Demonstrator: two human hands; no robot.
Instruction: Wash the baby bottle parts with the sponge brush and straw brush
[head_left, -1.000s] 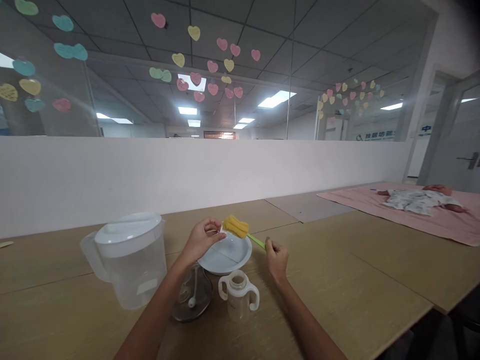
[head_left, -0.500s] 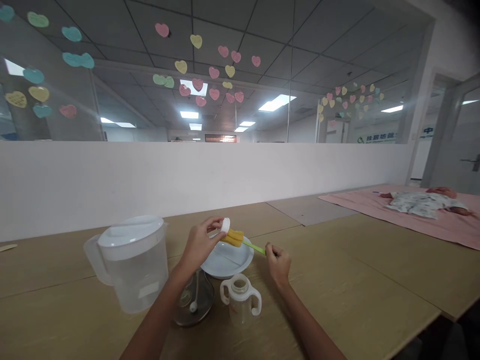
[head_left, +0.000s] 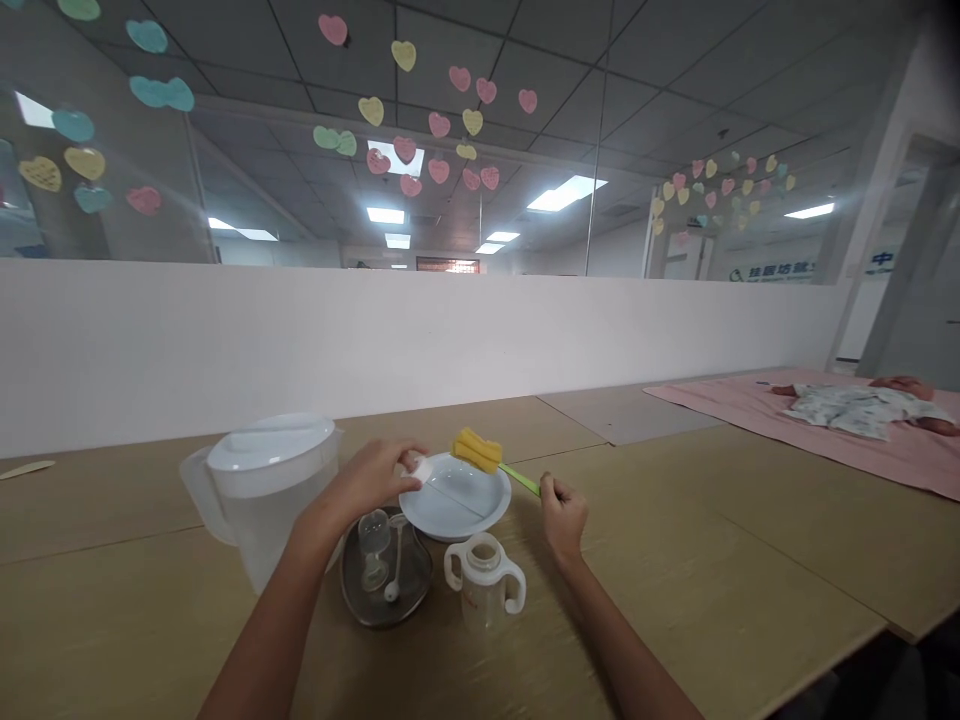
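Observation:
My left hand (head_left: 384, 470) grips a small white ring-shaped cap (head_left: 418, 472) over the left rim of a white bowl (head_left: 457, 510). The fingers of my right hand (head_left: 562, 505) are wrapped round the green handle of a brush with a yellow sponge head (head_left: 478, 451), which hangs above the bowl's far side. Nearer to me stands an upright clear bottle with two white handles (head_left: 484, 580), its mouth open. Left of it, a dark metal tray (head_left: 386, 600) holds a clear cover (head_left: 374, 550) and a straw with a white weighted end (head_left: 394, 570).
A translucent lidded pitcher (head_left: 277, 480) stands left, partly behind my left forearm. At the far right, a doll (head_left: 862, 408) lies on a pink cloth (head_left: 720, 400). A white wall (head_left: 465, 340) with glass above runs behind the table (head_left: 675, 560).
The cap has come off the sponge head and moved left and down with my left hand. The sponge now points up and left, apart from the cap. The camera view has shifted slightly.

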